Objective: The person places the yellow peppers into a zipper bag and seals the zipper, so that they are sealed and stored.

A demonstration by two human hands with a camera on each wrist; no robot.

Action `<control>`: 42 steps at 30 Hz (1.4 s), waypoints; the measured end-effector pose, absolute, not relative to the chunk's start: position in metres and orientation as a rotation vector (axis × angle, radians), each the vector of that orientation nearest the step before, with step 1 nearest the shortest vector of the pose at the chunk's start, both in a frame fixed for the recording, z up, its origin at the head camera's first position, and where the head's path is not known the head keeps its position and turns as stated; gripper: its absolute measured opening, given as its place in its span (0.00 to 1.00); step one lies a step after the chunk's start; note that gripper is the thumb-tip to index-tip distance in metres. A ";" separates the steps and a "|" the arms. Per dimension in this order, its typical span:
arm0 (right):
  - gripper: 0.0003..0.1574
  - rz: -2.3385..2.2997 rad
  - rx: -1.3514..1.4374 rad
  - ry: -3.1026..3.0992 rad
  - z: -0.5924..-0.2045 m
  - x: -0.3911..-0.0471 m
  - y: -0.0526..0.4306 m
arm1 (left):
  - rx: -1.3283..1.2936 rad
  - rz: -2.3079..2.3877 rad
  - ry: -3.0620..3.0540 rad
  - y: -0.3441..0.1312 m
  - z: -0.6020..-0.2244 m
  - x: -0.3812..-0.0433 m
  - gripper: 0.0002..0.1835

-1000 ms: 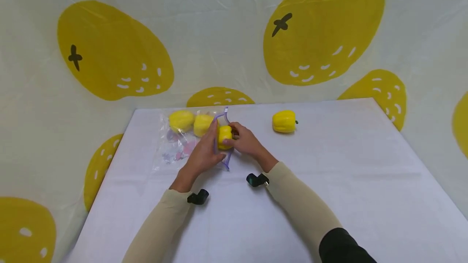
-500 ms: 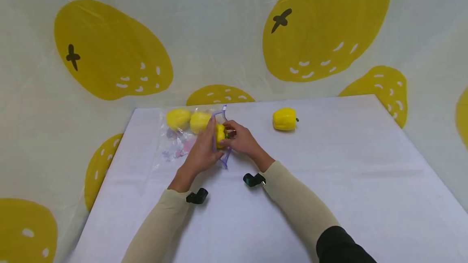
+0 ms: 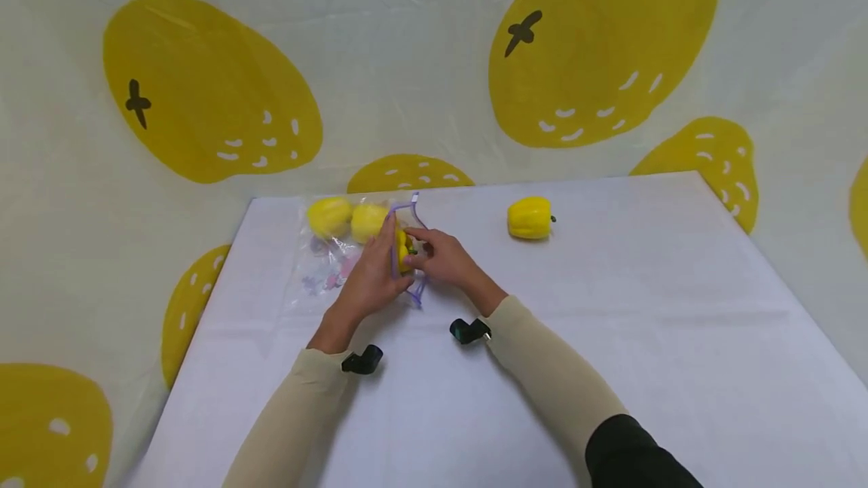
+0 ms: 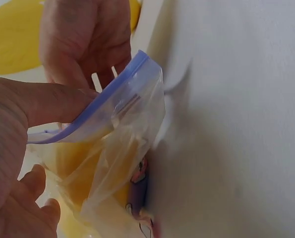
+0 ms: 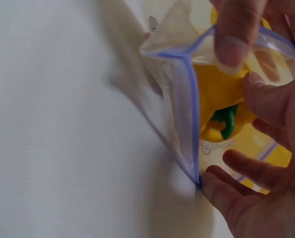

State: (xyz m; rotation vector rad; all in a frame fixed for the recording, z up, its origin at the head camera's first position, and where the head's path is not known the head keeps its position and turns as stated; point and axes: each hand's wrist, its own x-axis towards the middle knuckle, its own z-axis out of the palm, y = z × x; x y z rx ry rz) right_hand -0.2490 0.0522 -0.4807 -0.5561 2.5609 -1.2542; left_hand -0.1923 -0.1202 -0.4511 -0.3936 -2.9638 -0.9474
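Observation:
A clear zip bag (image 3: 296, 288) with a purple-edged mouth lies at the table's back left. In the head view, two yellow bell peppers (image 3: 329, 218) show through its plastic. My left hand (image 3: 369, 277) grips the bag at its mouth, thumb (image 4: 53, 101) over the purple strip (image 4: 107, 94). Another yellow bell pepper (image 5: 219, 84), green stem outward, sits just inside the mouth. My right hand (image 3: 444, 256) holds this pepper by its stem end, thumb (image 5: 268, 101) against it. Part of the pepper is hidden behind my left hand.
One more yellow bell pepper (image 3: 530, 218) lies on the white-covered table (image 3: 610, 307), right of the hands. Behind the table hangs a pale cloth (image 3: 407, 59) printed with big yellow fruits. Pink and purple prints mark the bag's front.
The held pepper has gone left, deeper into the bag's mouth, with my right hand following it. My left hand keeps its grip on the bag, and the loose pepper stays put.

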 end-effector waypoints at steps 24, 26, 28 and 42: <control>0.36 -0.910 -0.521 2.719 -0.470 -0.242 0.021 | -0.422 -1.016 -2.954 -0.135 -0.448 -0.191 0.65; 0.36 -0.922 -0.520 2.711 -0.468 -0.241 0.022 | -0.427 -1.035 -2.944 -0.134 -0.448 -0.191 0.66; 0.36 -0.971 -0.508 2.697 -0.467 -0.240 0.025 | -0.420 -1.059 -2.937 -0.134 -0.449 -0.190 0.67; 0.21 -1.453 -0.339 2.809 -0.458 -0.250 0.075 | -0.257 -1.077 -3.034 -0.139 -0.450 -0.196 0.71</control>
